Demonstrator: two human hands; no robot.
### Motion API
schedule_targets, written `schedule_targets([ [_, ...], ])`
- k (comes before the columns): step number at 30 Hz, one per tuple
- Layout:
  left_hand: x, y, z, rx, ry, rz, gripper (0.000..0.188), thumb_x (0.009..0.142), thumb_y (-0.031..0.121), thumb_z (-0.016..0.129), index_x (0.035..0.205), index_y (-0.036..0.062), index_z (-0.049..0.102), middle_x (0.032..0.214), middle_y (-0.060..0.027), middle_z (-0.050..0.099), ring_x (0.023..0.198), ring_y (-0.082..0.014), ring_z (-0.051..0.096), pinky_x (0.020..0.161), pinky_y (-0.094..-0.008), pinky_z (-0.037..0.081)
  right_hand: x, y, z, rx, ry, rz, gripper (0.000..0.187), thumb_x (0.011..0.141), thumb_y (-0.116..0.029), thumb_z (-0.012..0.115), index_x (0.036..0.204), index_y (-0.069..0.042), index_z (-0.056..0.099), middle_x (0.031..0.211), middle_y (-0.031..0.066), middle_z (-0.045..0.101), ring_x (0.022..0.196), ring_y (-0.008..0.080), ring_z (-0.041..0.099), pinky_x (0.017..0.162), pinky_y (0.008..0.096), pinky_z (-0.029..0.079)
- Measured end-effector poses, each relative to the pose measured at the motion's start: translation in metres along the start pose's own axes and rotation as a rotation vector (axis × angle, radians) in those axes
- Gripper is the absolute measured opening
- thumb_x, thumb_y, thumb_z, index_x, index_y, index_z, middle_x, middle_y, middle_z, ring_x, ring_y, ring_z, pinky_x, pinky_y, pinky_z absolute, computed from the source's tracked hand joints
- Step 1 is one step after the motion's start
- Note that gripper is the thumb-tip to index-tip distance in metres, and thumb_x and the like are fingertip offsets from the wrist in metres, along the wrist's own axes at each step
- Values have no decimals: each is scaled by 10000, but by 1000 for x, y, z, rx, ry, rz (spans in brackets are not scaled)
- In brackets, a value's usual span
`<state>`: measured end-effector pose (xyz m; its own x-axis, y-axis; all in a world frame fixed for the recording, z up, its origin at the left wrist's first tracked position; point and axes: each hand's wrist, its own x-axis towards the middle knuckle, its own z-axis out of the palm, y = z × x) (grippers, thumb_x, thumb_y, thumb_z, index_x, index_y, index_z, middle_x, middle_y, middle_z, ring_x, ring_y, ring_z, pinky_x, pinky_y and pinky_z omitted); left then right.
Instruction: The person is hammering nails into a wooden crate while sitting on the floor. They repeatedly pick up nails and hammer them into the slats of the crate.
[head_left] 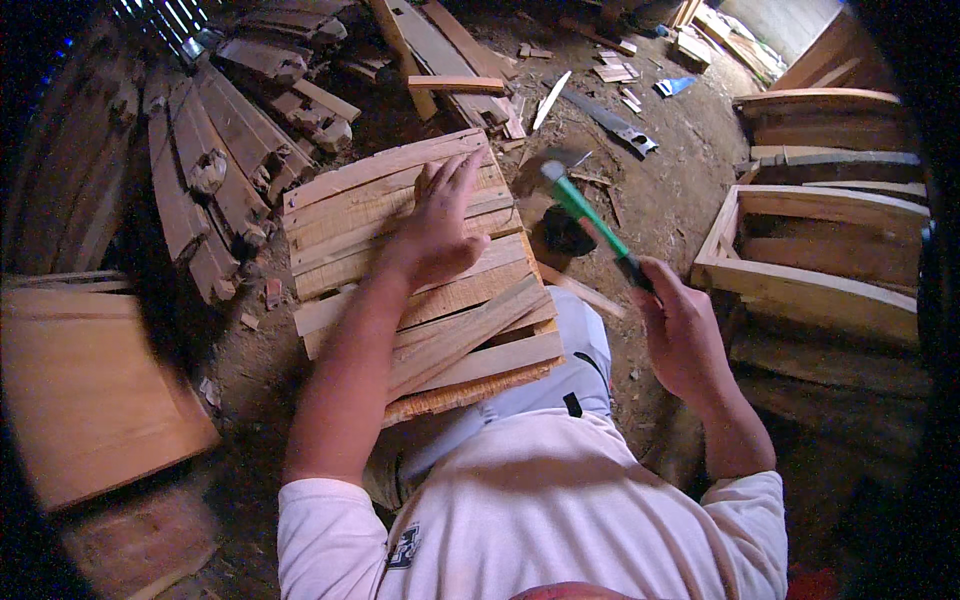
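A slatted wooden crate (340,235) rests in front of me, partly over my legs. My left hand (443,215) lies on its upper slats, fingers stretched toward the far right corner and thumb apart. Whether anything small sits under the fingertips I cannot tell. To the right of the crate, my right hand (675,325) grips a hammer (590,215) by the dark end of its green handle. The hammer head, slightly blurred, is raised near the crate's far right corner without touching it. A loose slat (470,335) lies slantwise across the crate's near part.
Long boards (205,160) are piled at the far left. On the dirt floor beyond the crate lie a handsaw (610,122), a blue-handled tool (675,86) and wood scraps. Wooden frames (815,205) stand at right. A wooden panel (95,380) stands at near left.
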<state>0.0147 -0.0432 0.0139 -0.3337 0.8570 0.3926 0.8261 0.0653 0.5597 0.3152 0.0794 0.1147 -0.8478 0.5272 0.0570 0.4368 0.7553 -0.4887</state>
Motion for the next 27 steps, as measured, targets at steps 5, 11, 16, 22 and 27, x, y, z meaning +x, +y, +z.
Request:
schedule_targets([
  [5, 2, 7, -11, -25, -128, -79, 903, 814, 112, 759, 1588, 26, 301, 1568, -245, 402, 1485, -452, 314, 1281, -510, 190, -1, -15, -9, 42, 167, -26, 344, 1014, -75, 589, 1356, -68, 551, 987, 268, 698, 883, 478, 704, 705, 485, 556],
  [11, -4, 4, -6, 64, -95, -88, 874, 830, 107, 758, 1577, 17, 314, 1562, -245, 406, 1460, -470, 325, 1264, -490, 241, 4, -8, -8, -10, 25, 11, 339, 1020, -78, 587, 1356, -88, 553, 874, 229, 696, 816, 460, 712, 684, 471, 551],
  [16, -5, 4, -6, 9, -66, -43, 825, 829, 95, 745, 1549, 11, 353, 1547, -255, 418, 1439, -472, 349, 1247, -490, 278, 2, -16, -8, -6, 160, 1, 303, 1032, -84, 579, 1333, -56, 582, 825, 170, 631, 719, 297, 634, 660, 397, 510],
  [22, -5, 5, -11, -29, -47, -11, 796, 801, 75, 754, 1510, 0, 400, 1513, -260, 452, 1427, -452, 371, 1245, -480, 286, 8, -27, -19, -63, 112, 2, 316, 1035, -103, 579, 1348, -63, 567, 1029, 251, 709, 962, 451, 721, 757, 467, 570],
  [27, -3, 5, -6, -12, -25, 2, 792, 798, 74, 755, 1505, -5, 405, 1493, -256, 468, 1411, -441, 387, 1241, -480, 296, 1, -15, -7, -88, 53, -4, 342, 1002, -50, 602, 1343, -41, 586, 964, 251, 706, 869, 475, 685, 732, 470, 542],
])
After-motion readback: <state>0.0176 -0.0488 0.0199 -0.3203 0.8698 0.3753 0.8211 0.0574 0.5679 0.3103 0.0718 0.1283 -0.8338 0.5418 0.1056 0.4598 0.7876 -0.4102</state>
